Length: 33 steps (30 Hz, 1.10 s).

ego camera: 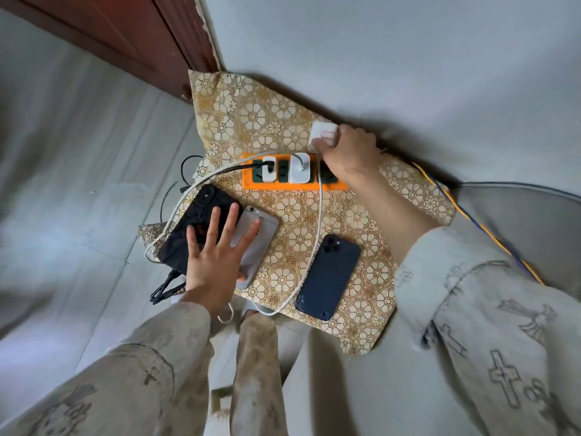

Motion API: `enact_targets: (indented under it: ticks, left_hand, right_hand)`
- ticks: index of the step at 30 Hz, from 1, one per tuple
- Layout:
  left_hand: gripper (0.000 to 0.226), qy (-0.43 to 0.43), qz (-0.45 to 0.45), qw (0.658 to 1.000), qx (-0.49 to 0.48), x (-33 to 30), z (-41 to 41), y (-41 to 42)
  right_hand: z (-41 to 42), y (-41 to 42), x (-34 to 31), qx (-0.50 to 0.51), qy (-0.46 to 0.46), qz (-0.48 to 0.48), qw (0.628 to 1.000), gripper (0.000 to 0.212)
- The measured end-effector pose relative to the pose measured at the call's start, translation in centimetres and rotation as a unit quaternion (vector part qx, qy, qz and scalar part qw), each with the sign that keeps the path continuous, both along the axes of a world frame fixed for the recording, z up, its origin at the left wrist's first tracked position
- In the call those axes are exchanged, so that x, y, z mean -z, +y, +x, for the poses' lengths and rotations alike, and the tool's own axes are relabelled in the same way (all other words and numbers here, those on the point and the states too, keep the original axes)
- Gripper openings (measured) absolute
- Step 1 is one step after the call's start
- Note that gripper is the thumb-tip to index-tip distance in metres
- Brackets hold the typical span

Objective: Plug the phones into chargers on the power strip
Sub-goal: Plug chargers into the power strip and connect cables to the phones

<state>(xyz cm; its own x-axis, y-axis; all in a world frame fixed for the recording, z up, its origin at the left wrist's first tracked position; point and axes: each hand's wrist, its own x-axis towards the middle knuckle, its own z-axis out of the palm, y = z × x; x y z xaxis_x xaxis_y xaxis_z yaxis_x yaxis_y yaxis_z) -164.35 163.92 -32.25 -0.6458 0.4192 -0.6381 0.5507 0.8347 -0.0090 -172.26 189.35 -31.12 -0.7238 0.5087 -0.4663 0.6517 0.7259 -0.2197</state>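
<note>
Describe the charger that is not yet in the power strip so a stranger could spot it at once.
Find the floral cloth on the floor, then the orange power strip lying on it. Just beyond the strip's right part, the right hand holds a white charger block. Unlike the two white chargers seated in the strip, it is lifted clear of the sockets.

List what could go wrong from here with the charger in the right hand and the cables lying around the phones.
1. The right hand holds a white charger off the orange power strip; its white cable runs down beside the dark blue phone and could drag it if pulled.
2. The left hand lies flat across the black phone and silver phone, so leaning there may shift them on the soft patterned cushion.
</note>
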Motion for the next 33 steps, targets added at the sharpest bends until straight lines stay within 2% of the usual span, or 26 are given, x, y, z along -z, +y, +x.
enact_targets:
  ticks: [2, 5, 7, 9, 11, 14, 16, 19, 33]
  left_hand:
    - [0.116, -0.002, -0.003, 1.000, 0.000, 0.0, 0.0, 0.0]
    - [0.116, -0.006, 0.001, 1.000, -0.002, 0.0, -0.1, 0.0]
    - [0.114, -0.009, -0.001, 1.000, -0.002, -0.1, -0.1, 0.0]
    - [0.114, -0.009, -0.003, 1.000, -0.001, -0.2, -0.1, 0.1]
    - [0.113, -0.009, -0.005, 1.000, -0.002, -0.3, -0.2, 0.1]
    - [0.113, -0.011, -0.005, 1.000, -0.007, -0.4, -0.1, 0.1]
    - [0.114, -0.011, -0.004, 1.000, -0.008, -0.4, 0.0, 0.0]
    - [0.115, -0.013, -0.005, 1.000, -0.008, -0.2, -0.1, 0.1]
    - [0.114, -0.026, -0.001, 0.999, -0.019, 0.0, -0.1, 0.0]
  right_hand:
    - [-0.4, -0.3, 0.3, 0.005, -0.018, 0.003, 1.000, 0.058]
    - [-0.9, -0.8, 0.3, 0.086, 0.000, -0.043, 0.995, 0.054]
    - [-0.9, -0.9, -0.3, 0.150, 0.038, -0.091, 0.984, 0.051]
    - [-0.3, -0.6, -1.6, 0.184, 0.106, -0.150, 0.966, 0.039]
    - [0.8, 0.1, -3.0, 0.167, 0.125, -0.190, 0.959, 0.028]
    - [2.7, 1.5, -4.5, 0.088, 0.041, -0.216, 0.972, 0.032]
    - [3.6, 1.9, -4.9, 0.030, -0.007, -0.193, 0.981, 0.039]
    - [3.6, 2.2, -5.0, 0.028, -0.031, -0.188, 0.981, 0.046]
    - [1.6, 1.9, -5.7, -0.048, -0.078, -0.153, 0.984, 0.041]
